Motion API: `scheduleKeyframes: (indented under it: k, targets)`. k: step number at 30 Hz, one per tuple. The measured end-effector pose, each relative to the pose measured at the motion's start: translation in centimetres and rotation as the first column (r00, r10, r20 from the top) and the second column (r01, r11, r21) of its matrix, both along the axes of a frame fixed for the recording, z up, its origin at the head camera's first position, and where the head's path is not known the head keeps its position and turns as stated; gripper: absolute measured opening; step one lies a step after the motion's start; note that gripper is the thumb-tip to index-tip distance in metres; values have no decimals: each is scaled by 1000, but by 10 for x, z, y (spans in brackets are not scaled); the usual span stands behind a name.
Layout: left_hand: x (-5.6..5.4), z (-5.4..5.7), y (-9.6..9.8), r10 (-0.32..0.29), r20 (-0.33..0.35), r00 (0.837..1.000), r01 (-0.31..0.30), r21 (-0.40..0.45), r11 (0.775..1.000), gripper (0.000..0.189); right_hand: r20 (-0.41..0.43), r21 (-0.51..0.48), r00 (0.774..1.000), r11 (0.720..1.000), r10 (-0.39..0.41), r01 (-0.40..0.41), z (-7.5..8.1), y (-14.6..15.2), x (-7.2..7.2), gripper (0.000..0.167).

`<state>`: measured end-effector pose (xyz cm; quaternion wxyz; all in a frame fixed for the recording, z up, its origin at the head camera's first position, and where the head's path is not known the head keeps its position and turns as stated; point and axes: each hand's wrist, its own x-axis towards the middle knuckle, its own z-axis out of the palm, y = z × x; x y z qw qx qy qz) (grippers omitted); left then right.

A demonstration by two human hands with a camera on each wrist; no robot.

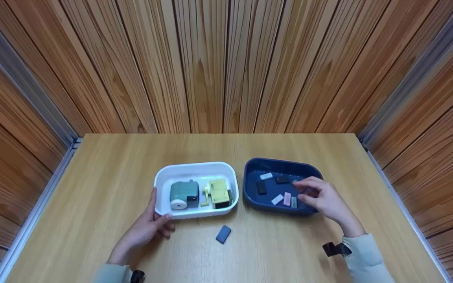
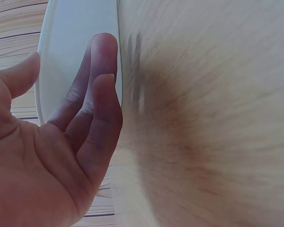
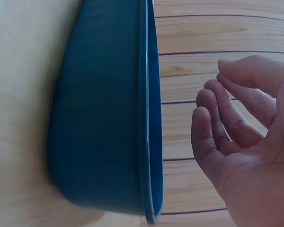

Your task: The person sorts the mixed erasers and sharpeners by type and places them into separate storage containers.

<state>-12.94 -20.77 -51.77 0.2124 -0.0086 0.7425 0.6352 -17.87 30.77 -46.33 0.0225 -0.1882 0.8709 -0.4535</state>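
Note:
My left hand [image 1: 144, 230] holds the front left corner of a white tray [image 1: 195, 167], thumb at the rim and fingers along the outer wall [image 2: 75, 42]. In that tray sit a green pencil sharpener [image 1: 183, 192] and a yellow pencil sharpener [image 1: 219, 189] with a crank. Above the right side of a navy tray [image 1: 252, 192] hovers my right hand [image 1: 326, 198], fingers loosely bent. The right wrist view shows nothing between its fingers and thumb. Several small eraser-like blocks lie in the navy tray, among them a pink block [image 1: 287, 199] and a black block [image 1: 261, 187]. The hand partly hides a grey one.
A blue-grey block [image 1: 223, 234] lies on the wooden table [image 1: 266, 251] in front of the white tray. The two trays stand side by side with a narrow gap. A wood-plank wall [image 1: 210, 67] rises behind the table, with metal posts at both sides.

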Motion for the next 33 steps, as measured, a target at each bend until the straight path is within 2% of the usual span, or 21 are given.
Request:
scheduleKeyframes:
  k: [11,15,17,19,22,27,33]
  targets:
    - [0,2,0,2,23,1000,-2,4,1000,90,-77,5,991,994,108,-108,1,-36,12,30]
    - [0,2,0,3,26,1000,-3,-2,1000,91,-45,11,991,992,126,-125,19,-55,25,31]
    - [0,1,0,1,30,1000,-1,-2,1000,91,-20,11,992,992,127,-127,20,-60,27,32]
    - [0,1,0,-3,29,1000,3,-1,1000,91,4,13,991,991,130,-130,17,-63,27,32]
    - [0,1,0,-7,28,1000,7,5,1000,92,19,9,990,990,138,-138,-1,-64,22,33]
    - [0,1,0,-4,19,1000,4,3,1000,92,19,12,984,984,176,-176,-7,-76,27,31]
    - [-1,0,0,-5,27,1000,5,6,1000,90,73,27,977,979,202,-204,-11,-89,32,32]
